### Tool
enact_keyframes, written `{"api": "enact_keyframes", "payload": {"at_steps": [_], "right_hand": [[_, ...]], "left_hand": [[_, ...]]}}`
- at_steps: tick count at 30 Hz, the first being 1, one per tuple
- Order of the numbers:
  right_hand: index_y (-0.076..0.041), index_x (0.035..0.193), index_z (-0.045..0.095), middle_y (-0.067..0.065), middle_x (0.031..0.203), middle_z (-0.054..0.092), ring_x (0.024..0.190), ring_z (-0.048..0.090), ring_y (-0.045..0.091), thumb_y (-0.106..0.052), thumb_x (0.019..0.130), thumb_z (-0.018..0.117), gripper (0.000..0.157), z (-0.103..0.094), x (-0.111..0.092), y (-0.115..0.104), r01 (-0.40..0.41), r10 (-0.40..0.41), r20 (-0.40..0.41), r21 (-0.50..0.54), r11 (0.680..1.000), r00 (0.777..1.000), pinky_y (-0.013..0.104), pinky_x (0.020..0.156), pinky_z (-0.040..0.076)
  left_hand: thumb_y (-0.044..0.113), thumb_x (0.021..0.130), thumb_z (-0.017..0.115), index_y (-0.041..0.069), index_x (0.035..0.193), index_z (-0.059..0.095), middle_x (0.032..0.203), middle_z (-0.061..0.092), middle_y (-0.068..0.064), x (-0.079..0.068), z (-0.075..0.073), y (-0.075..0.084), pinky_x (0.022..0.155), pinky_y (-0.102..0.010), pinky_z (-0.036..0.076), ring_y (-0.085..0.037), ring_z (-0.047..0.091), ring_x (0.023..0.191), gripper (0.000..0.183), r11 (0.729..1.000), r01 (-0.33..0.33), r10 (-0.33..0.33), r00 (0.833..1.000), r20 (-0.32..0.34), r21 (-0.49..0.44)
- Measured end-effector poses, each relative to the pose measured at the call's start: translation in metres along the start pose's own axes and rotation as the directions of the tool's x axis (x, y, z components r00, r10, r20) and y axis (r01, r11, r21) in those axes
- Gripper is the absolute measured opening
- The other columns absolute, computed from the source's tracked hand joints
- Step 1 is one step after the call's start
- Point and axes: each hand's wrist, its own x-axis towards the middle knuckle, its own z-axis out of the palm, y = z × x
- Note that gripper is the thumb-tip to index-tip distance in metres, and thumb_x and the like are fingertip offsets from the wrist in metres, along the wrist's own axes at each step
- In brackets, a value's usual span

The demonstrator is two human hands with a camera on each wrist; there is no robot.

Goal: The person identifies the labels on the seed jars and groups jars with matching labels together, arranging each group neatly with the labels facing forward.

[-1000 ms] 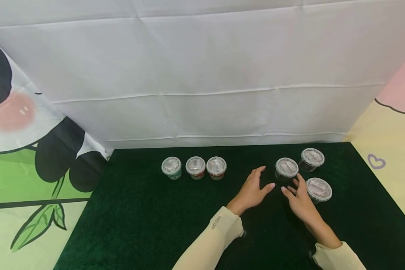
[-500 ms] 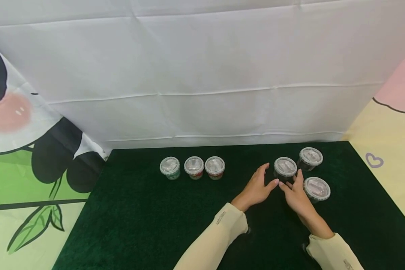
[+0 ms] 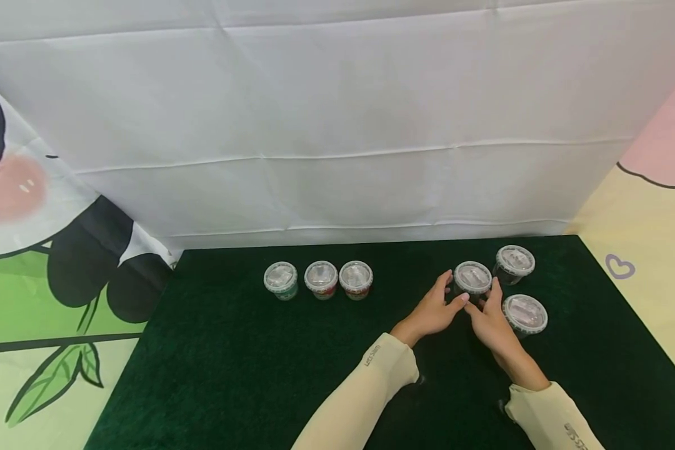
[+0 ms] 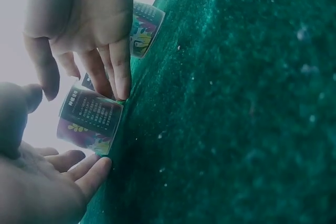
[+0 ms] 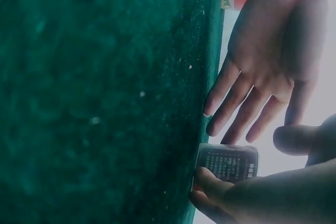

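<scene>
In the head view, a small clear tub (image 3: 472, 277) with a white-rimmed lid and dark contents stands upright on the dark green cloth. My left hand (image 3: 433, 310) is along its left side, my right hand (image 3: 490, 320) along its right, thumbs toward each other at the front. The left wrist view shows the tub's printed label (image 4: 92, 113) between the fingertips of the left hand (image 4: 47, 184) and the right hand (image 4: 86, 14). Right-hand fingers (image 5: 212, 184) overlap the tub in the right wrist view. Left fingertips (image 5: 230, 136) come very close to it; contact is unclear there.
Two more lidded tubs stand close by: one behind right (image 3: 514, 264), one front right (image 3: 525, 314). Further left, a row holds a green-labelled tub (image 3: 281, 280) and two red-labelled tubs (image 3: 321, 279). A white cloth wall (image 3: 315, 187) rises behind the table.
My left hand has moved right and slightly up to the tub's left side. My right hand has come in along its right side, and the thumbs are closer together. The tub stays on the cloth.
</scene>
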Motion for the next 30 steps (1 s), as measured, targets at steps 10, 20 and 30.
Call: {"api": "enact_keyframes", "payload": {"at_steps": [10,20,30], "right_hand": [[-0.001,0.161,-0.025,0.039,0.168,0.0,0.156,0.014,0.055,-0.015,0.111,0.047,0.089,0.005,-0.004,-0.002,0.037,-0.037,-0.032,-0.006,0.999,0.999,0.065,0.124,0.024],[-0.003,0.167,-0.006,0.036,0.166,0.019,0.153,0.029,0.051,-0.012,0.112,0.05,0.079,0.01,-0.016,-0.005,0.14,-0.14,-0.046,-0.005,0.99,0.989,0.063,0.119,0.036],[0.002,0.166,0.007,0.037,0.16,0.031,0.147,0.037,0.054,-0.015,0.113,0.049,0.07,0.019,-0.024,-0.008,0.222,-0.221,0.026,-0.046,0.974,0.975,0.067,0.117,0.038]], "left_hand": [[0.031,0.109,0.06,0.014,0.158,0.04,0.154,0.048,-0.006,-0.003,-0.002,-0.003,0.115,-0.031,0.047,-0.019,0.051,0.141,0.056,0.999,-0.044,0.042,0.996,-0.08,-0.027],[0.026,0.104,0.07,0.014,0.144,0.051,0.139,0.055,-0.004,-0.017,-0.014,-0.008,0.114,-0.031,0.047,-0.016,0.057,0.128,0.046,0.994,-0.107,0.103,0.972,-0.209,-0.011],[0.029,0.102,0.074,0.01,0.152,0.045,0.144,0.052,-0.009,-0.036,-0.034,-0.018,0.118,-0.035,0.044,-0.022,0.052,0.134,0.062,0.987,-0.163,0.161,0.97,-0.184,0.003]]}}
